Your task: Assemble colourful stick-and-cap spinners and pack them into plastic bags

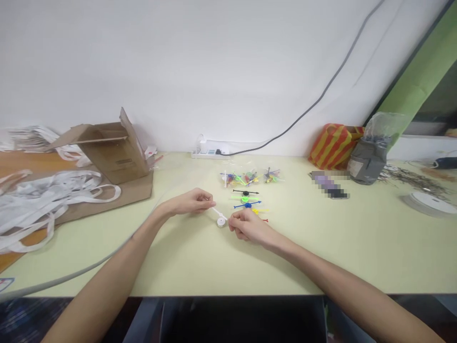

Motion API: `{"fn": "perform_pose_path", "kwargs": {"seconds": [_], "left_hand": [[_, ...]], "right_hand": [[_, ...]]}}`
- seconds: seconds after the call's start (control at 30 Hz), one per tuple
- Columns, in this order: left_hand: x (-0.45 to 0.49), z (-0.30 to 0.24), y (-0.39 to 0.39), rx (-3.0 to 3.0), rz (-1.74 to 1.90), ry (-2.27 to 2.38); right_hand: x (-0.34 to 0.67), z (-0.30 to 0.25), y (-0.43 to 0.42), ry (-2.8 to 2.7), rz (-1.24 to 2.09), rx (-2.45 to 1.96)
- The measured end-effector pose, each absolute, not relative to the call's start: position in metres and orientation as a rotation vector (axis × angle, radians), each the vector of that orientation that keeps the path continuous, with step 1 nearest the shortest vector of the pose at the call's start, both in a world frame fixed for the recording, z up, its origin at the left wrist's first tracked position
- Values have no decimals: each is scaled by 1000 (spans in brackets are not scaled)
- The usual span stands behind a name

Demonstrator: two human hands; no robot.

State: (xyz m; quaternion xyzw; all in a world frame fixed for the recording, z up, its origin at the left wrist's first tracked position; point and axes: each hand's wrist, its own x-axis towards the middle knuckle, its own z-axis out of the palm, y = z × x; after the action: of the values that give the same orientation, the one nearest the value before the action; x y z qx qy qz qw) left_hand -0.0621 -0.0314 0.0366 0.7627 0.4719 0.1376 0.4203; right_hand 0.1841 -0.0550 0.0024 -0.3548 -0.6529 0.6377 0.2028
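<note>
Between my hands is a white plastic arrow spinner (pixel 221 216), with a round white disc (pixel 221 222) at its middle. My left hand (pixel 195 200) pinches one end of the white arrow. My right hand (pixel 248 225) has its fingers closed at the other end. Just beyond my right hand lie a black arrow spinner (pixel 245 193), a green one (pixel 244 199) and a blue one (pixel 247 205). A yellow arrow (pixel 262 210) and a red arrow tip (pixel 265 220) are partly hidden behind that hand.
Clear bags of coloured spinners (pixel 246 179) lie further back. A power strip (pixel 210 153) sits against the wall. At left are an open cardboard box (pixel 117 157) and white straps (pixel 67 195); at right, a striped bag (pixel 332 145), a grey container (pixel 367 162) and a white reel (pixel 433 202).
</note>
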Motion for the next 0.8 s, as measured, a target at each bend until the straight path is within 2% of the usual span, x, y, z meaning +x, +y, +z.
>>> {"fn": "perform_pose_path", "kwargs": {"seconds": [0.57, 0.8], "left_hand": [[-66, 27, -23, 2081, 171, 1150], [-69, 20, -20, 2160, 171, 1168]], "right_hand": [[186, -2, -48, -1839, 1991, -1096], [183, 1, -47, -1897, 1926, -1154]]}}
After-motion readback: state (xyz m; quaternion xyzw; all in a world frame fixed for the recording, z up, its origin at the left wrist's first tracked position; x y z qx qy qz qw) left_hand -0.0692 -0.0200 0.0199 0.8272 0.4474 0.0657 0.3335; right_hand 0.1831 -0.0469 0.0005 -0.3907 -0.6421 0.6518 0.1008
